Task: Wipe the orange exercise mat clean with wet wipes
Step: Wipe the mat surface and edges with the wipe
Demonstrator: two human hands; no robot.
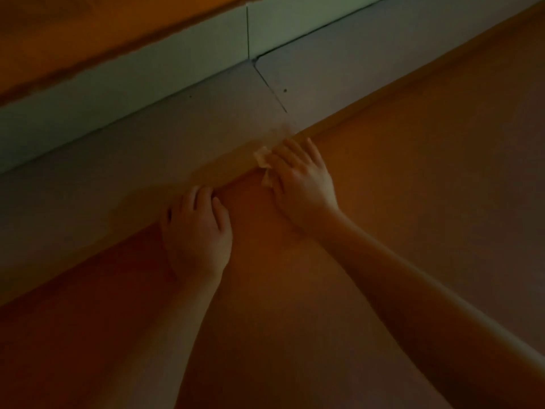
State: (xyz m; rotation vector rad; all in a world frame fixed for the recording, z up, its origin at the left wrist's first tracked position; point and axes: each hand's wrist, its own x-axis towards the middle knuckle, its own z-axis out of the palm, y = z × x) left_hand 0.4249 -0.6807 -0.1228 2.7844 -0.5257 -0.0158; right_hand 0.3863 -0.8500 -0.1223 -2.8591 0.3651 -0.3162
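Observation:
The orange exercise mat [398, 178] covers the floor from lower left to upper right, in dim light. My right hand [300, 178] lies flat near the mat's far edge, fingers spread, pressing a small white wet wipe [263, 164] that sticks out from under the hand's left side. My left hand [196, 231] rests palm down on the same edge further left, its fingertips bent over the edge onto the floor. Both forearms stretch across the mat toward the camera.
A strip of grey tiled floor [177, 137] runs along the mat's far edge, with a dark grout line [272, 90]. Behind it stands a pale baseboard [147, 72] under an orange-lit wall [73, 33].

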